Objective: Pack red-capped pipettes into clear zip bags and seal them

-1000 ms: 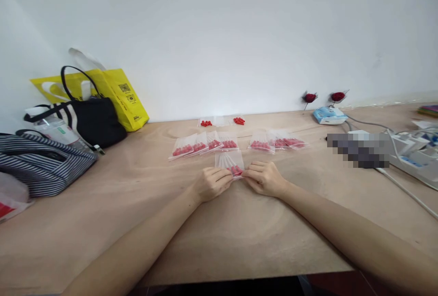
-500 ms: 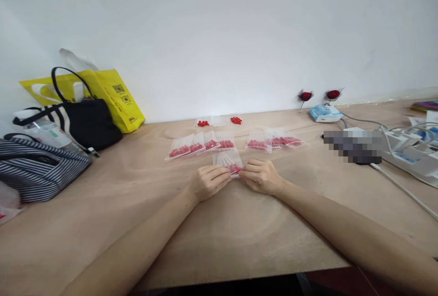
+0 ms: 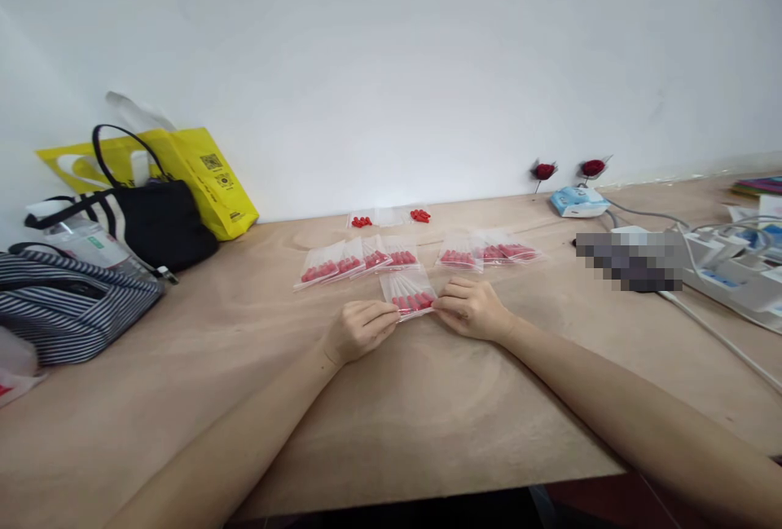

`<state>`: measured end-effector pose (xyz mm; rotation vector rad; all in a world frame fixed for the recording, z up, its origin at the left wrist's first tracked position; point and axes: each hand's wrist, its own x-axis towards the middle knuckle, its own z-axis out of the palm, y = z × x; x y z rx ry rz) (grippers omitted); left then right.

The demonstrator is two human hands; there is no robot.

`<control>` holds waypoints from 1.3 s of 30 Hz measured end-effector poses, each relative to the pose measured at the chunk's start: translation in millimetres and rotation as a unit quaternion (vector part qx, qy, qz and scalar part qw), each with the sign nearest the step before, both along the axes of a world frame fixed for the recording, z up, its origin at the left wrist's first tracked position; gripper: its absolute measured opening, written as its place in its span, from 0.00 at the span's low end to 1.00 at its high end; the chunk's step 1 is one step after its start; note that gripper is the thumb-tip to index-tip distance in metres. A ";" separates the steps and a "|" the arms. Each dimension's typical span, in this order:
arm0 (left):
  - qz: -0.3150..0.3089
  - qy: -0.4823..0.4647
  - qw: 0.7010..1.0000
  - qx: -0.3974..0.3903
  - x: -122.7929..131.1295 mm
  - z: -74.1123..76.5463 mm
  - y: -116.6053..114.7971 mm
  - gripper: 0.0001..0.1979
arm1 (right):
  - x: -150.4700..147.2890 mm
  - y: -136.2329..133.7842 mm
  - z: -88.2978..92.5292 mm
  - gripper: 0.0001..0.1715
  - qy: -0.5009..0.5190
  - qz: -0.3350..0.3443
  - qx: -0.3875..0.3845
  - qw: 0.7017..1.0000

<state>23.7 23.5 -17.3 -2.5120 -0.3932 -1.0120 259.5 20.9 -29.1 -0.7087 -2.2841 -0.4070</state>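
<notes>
A clear zip bag point(image 3: 406, 280) with several red capsule-shaped pieces point(image 3: 413, 301) lies at the middle of the table, its near edge toward me. My left hand point(image 3: 363, 331) pinches the bag's near left corner between closed fingertips. At the near right corner, the fingers of my right hand point(image 3: 472, 309) are closed on the same bag. Beyond my hands, overlapping filled zip bags point(image 3: 349, 258) form a row to the left, and more filled bags point(image 3: 489, 249) overlap to the right.
Near the wall are loose red pieces point(image 3: 420, 216) and another small group point(image 3: 362, 222). At left stand a yellow bag point(image 3: 229, 191), a black handbag point(image 3: 168, 223) and a striped pouch point(image 3: 91, 313). At right are a blue tissue pack point(image 3: 579, 202), a power strip point(image 3: 733, 272) and cables.
My left hand has shifted slightly left along the bag's near edge, and the hands are farther apart. More of the red pieces now show between them.
</notes>
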 end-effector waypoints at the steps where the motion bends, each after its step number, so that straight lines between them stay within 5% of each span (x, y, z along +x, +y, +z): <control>1: 0.003 -0.003 1.000 -0.002 0.7 -0.3 0.0 0.03 | -1.0 -0.2 -0.1 0.09 -0.006 -0.001 0.017 1.000; 8: 0.013 -0.012 1.000 -0.014 3.8 -2.1 1.5 0.03 | -7.2 1.5 0.4 0.11 -0.077 0.001 0.147 0.986; 24: -0.004 0.010 1.000 -0.026 5.0 -6.9 4.4 0.07 | -37.9 -5.0 0.2 0.14 -0.053 -0.025 0.151 0.987; 39: -0.011 -0.025 0.997 -0.070 3.3 -4.6 -3.5 0.06 | 3.7 -8.2 3.4 0.13 -0.070 -0.059 0.112 0.989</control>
